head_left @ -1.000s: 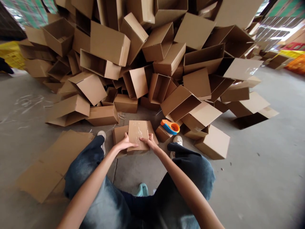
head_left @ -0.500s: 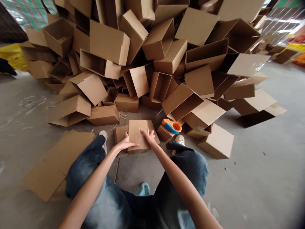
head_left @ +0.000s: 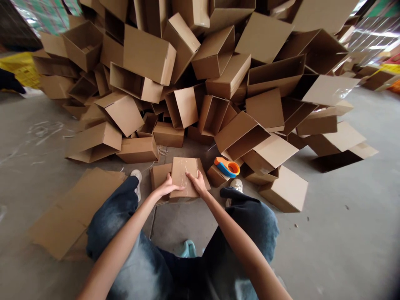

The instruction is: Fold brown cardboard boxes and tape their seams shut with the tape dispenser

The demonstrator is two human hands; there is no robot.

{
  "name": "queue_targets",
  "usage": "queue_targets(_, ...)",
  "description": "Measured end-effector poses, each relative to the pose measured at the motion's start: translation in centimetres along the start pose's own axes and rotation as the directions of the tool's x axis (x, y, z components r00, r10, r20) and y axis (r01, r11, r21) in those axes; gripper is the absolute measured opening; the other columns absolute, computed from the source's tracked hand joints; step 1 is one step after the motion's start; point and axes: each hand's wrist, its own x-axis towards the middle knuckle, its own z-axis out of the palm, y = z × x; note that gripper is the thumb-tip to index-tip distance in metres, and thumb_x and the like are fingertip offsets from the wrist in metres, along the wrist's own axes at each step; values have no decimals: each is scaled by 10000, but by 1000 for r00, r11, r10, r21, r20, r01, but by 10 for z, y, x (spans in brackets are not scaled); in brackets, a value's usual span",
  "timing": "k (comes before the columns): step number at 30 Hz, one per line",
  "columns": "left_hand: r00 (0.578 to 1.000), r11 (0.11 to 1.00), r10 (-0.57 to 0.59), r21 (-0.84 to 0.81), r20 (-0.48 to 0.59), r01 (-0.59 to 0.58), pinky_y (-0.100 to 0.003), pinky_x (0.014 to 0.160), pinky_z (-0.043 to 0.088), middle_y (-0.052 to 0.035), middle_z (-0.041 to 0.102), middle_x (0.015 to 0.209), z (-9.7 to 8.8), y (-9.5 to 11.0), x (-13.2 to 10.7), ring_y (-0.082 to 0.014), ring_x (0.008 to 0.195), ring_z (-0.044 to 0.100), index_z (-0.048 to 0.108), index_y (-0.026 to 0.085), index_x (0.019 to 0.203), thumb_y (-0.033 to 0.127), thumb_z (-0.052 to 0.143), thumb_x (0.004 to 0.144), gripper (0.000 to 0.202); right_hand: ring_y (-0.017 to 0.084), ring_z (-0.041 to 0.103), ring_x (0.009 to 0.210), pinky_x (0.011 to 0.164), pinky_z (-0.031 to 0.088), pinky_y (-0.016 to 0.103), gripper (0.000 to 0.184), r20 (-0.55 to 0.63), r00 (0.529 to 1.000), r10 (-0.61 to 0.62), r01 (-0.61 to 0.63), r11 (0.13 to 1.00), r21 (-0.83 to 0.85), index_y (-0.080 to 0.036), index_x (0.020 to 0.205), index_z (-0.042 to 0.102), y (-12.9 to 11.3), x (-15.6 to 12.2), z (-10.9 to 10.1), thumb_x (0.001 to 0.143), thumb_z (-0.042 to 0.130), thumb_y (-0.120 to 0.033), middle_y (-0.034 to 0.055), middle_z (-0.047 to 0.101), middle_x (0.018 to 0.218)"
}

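Between my feet is a small cardboard box [head_left: 183, 168] with clear tape on its upper face. My left hand [head_left: 168, 187] grips its near left edge, thumb lying across the top and the other fingers hidden at the side. On the right edge, my right hand [head_left: 197, 184] holds the same box, with fingers partly out of sight. Brown cardboard [head_left: 160, 175] shows beneath and beside the held box. An orange and blue tape dispenser [head_left: 227, 167] rests on a small carton [head_left: 216, 176] to the right, near my shoe.
A high heap of open cardboard boxes [head_left: 150, 52] spreads across the floor ahead. Flat cardboard sheets [head_left: 73, 212] lie by my left leg. Yellow crates [head_left: 23, 71] stand at the far left. A light-blue object [head_left: 189, 248] sits below me between my legs.
The view has shifted slightly, so the heap and the box appear a little farther right. Both hands keep nearly the same hold on the box.
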Motion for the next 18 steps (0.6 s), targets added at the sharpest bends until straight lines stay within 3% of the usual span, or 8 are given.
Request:
queue_targets(5,1000,1000,-6,-8,-17,6,-396,1014,351,-172,476,1317,-2,-2,0,-290,1207,455,357,132,1289,364,787,562,876,208,602,988,870,479,348,583,142,990,-7,-2,998,67,-201,1120,525,-12,-5,-4,641,710,-476,76,632,1113)
queue_targets(11,999,994,-11,-113,-41,7,-360,952,409,-142,565,1229,1,-5,0,-263,1120,535,449,149,1195,337,755,582,711,220,593,1020,893,484,383,668,185,983,-5,-3,999,43,-195,1191,485,-16,-7,-6,632,724,-471,85,638,1081)
queue_targets(18,978,993,-63,-111,-200,41,-359,899,438,-174,574,1188,-3,-8,5,-267,1062,569,447,145,1073,430,716,600,615,217,583,1049,902,489,375,775,247,966,-69,52,996,74,-223,1286,385,-23,-16,-6,633,726,-465,94,573,1219)
